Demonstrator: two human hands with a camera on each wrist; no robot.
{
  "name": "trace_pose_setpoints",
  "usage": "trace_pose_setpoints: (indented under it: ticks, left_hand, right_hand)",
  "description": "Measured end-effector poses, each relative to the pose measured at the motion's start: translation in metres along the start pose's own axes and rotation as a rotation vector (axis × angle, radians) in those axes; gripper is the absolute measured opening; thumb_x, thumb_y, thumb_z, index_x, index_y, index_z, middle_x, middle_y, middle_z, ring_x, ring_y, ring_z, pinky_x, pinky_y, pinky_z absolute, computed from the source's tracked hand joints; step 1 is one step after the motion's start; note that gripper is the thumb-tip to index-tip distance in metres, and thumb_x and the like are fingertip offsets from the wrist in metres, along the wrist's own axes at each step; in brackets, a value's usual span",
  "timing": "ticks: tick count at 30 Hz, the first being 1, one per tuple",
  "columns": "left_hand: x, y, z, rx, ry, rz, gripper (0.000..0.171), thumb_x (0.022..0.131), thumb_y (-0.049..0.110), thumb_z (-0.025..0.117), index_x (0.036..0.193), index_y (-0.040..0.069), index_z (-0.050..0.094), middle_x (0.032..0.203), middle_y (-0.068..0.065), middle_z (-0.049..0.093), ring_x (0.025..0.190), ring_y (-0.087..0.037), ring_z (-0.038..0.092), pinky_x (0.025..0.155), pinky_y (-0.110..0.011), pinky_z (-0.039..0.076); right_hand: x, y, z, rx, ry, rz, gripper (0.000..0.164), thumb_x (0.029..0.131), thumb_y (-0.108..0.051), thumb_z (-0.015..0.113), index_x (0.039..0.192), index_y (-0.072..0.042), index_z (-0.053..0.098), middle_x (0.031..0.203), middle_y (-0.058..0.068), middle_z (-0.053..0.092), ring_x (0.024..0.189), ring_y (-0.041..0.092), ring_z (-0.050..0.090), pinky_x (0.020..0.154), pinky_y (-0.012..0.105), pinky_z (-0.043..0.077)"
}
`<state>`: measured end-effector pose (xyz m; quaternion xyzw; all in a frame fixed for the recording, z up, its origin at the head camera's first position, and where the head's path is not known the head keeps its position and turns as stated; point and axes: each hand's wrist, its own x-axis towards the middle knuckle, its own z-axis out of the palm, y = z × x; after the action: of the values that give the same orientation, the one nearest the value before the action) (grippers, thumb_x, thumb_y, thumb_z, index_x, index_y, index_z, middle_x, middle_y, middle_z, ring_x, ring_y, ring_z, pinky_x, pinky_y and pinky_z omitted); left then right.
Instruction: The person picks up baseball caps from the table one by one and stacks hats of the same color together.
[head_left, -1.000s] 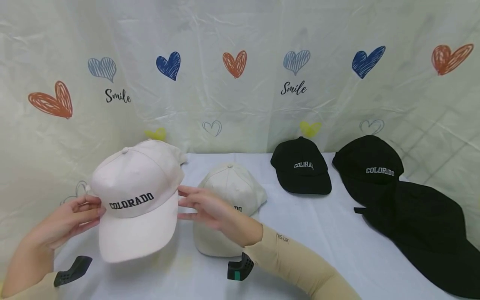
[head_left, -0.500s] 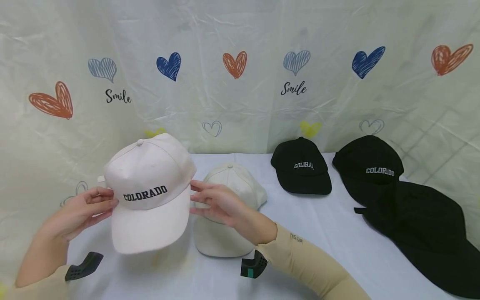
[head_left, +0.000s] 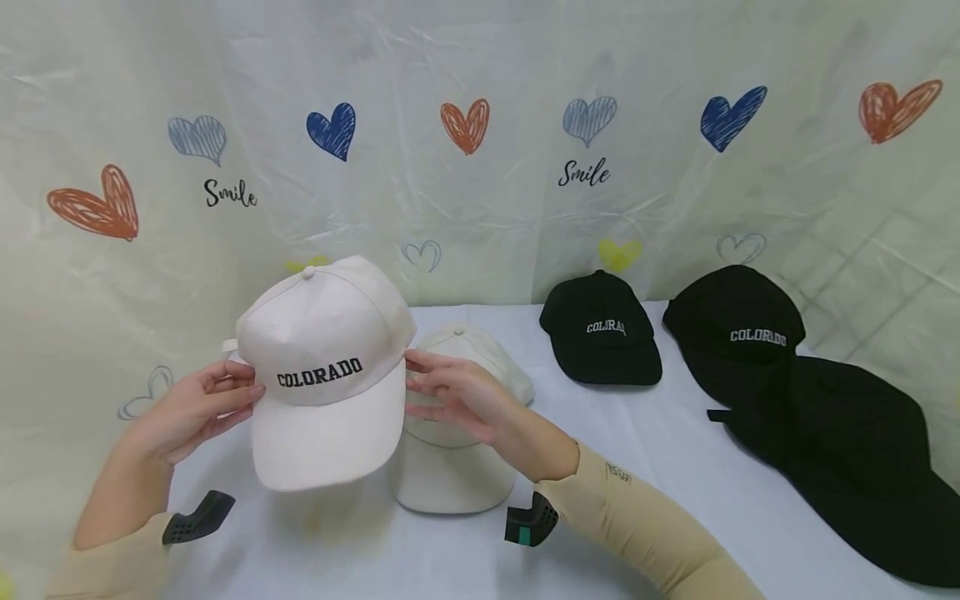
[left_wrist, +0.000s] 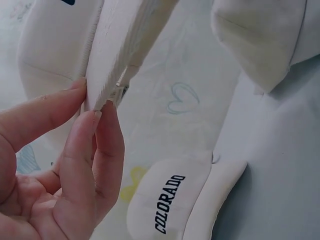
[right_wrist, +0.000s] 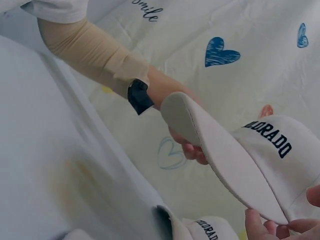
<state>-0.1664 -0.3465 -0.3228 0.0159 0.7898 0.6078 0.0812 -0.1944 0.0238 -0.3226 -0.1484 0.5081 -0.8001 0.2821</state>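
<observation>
In the head view, a white-covered bench (head_left: 660,454) before a heart-printed curtain (head_left: 517,217) bears one cream cap (head_left: 457,487) and three black caps (head_left: 603,358); one white cap (head_left: 322,333) is held up between left hand (head_left: 202,408) and right hand (head_left: 480,404). Left wrist: the left hand pinches its edge. Right wrist: the right hand, partly cropped, apparently pinches the opposite edge.

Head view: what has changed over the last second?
The white cap moved up and rightward in the picture, the left hand and right hand shifting with it. Neither let go. The cream cap and three black caps stayed put.
</observation>
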Motion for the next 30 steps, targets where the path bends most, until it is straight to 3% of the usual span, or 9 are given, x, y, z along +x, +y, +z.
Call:
trace_pose_setpoints:
  ticks: [6, 16, 24, 30]
  left_hand:
    - [0.008, 0.007, 0.008, -0.011, -0.011, 0.010, 0.015, 0.101, 0.011, 0.066, 0.110, 0.021, 0.061, 0.107, 0.010, 0.065, 0.098, -0.006, 0.065, 0.084, -0.022, 0.057]
    - [0.019, 0.015, 0.019, -0.084, -0.046, 0.042, 0.017, 0.100, 0.005, 0.066, 0.109, 0.018, 0.061, 0.105, 0.006, 0.067, 0.094, -0.009, 0.067, 0.083, -0.022, 0.057]
    - [0.033, 0.014, 0.031, -0.246, -0.096, 0.075, 0.016, 0.097, 0.001, 0.068, 0.105, 0.014, 0.063, 0.102, 0.001, 0.067, 0.085, -0.010, 0.067, 0.077, -0.020, 0.057]
    - [0.044, 0.020, 0.045, -0.302, -0.103, 0.066, 0.017, 0.097, 0.000, 0.067, 0.103, 0.014, 0.063, 0.100, 0.003, 0.065, 0.083, -0.008, 0.066, 0.075, -0.019, 0.057]
  right_hand:
    - [-0.003, -0.006, -0.007, -0.028, 0.005, -0.008, 0.052, 0.098, 0.003, 0.048, 0.150, 0.007, 0.045, 0.159, 0.010, 0.041, 0.129, 0.027, 0.050, 0.109, 0.054, 0.043]
    - [-0.008, -0.014, -0.019, -0.020, 0.028, -0.025, 0.054, 0.099, 0.004, 0.046, 0.153, 0.006, 0.040, 0.159, 0.013, 0.040, 0.129, 0.027, 0.050, 0.110, 0.054, 0.042]
    - [-0.015, -0.020, -0.030, -0.008, 0.038, -0.025, 0.058, 0.098, 0.005, 0.045, 0.155, 0.004, 0.037, 0.161, 0.012, 0.037, 0.137, 0.031, 0.045, 0.114, 0.053, 0.037]
    - [-0.019, -0.027, -0.041, -0.032, 0.055, -0.036, 0.055, 0.102, 0.001, 0.045, 0.156, 0.002, 0.036, 0.160, 0.012, 0.037, 0.136, 0.030, 0.046, 0.114, 0.051, 0.038]
